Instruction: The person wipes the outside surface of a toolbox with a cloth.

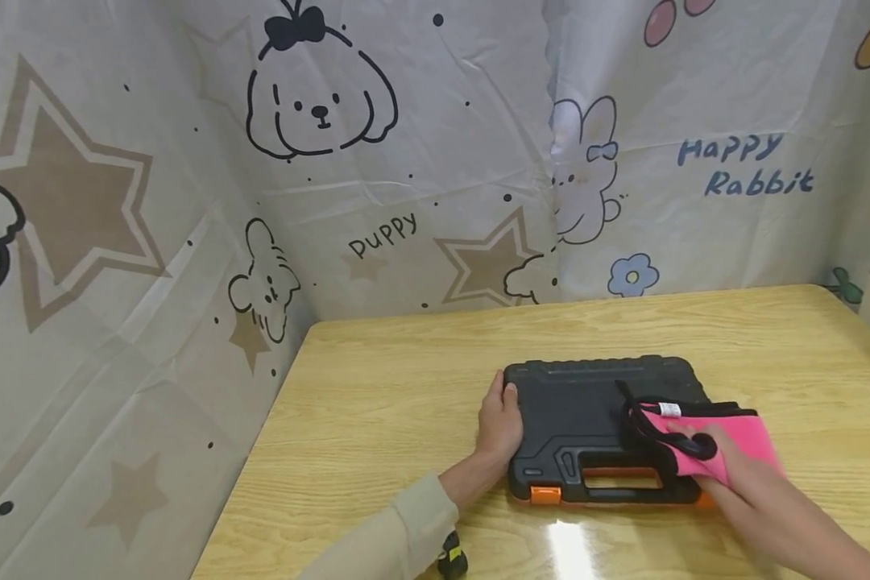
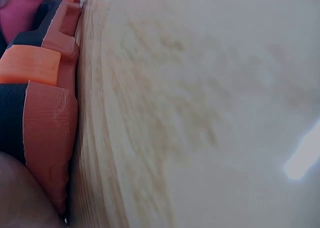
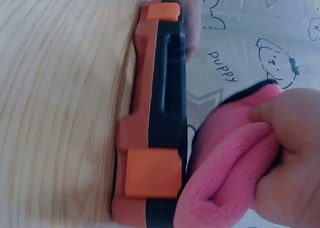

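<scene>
A black hard plastic tool case (image 1: 573, 411) with an orange base lies closed on the table, its carry handle and orange latches (image 3: 153, 173) towards me. My left hand (image 1: 500, 423) holds the case's left side, thumb at the lid's edge; in the left wrist view only a blurred part of it shows beside the case. My right hand (image 1: 743, 471) grips a folded pink plush cloth (image 1: 757, 439) with black edging and a white label, over the lid's right part. In the right wrist view the cloth (image 3: 225, 173) is bunched between thumb and fingers, close against the lid.
The light wood table (image 1: 377, 403) extends around the case. A small black object (image 1: 453, 557) with a yellow mark shows beside the left sleeve at the front. Printed white sheets (image 1: 406, 177) hang behind the table and at its left.
</scene>
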The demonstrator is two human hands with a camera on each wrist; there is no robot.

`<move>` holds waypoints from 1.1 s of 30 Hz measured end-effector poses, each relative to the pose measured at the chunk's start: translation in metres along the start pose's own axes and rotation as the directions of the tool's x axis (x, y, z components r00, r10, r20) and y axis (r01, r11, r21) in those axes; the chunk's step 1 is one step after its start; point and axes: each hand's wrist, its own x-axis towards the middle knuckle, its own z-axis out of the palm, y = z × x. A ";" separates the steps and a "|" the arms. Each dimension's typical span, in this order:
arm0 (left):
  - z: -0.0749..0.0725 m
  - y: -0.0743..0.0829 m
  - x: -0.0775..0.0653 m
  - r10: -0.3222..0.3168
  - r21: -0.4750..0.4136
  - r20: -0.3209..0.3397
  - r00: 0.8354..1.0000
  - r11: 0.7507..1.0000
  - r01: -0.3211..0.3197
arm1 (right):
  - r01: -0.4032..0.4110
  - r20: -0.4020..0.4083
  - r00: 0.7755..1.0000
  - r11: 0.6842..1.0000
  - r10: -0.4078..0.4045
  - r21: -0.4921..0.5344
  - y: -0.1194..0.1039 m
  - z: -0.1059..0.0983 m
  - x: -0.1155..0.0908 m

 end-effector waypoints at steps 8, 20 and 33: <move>-0.002 -0.001 0.000 0.013 0.007 -0.004 1.000 1.000 -0.013 | -0.122 -0.035 0.991 0.976 0.130 0.178 -0.034 0.016 0.011; -0.002 -0.002 -0.003 0.098 -0.042 -0.002 0.995 0.994 -0.098 | 0.060 0.002 0.998 0.940 -0.064 0.336 -0.070 0.059 0.032; -0.007 -0.006 -0.001 0.249 -0.105 0.006 0.968 0.963 -0.247 | 0.439 0.216 0.871 0.897 -0.440 0.056 -0.079 0.092 0.041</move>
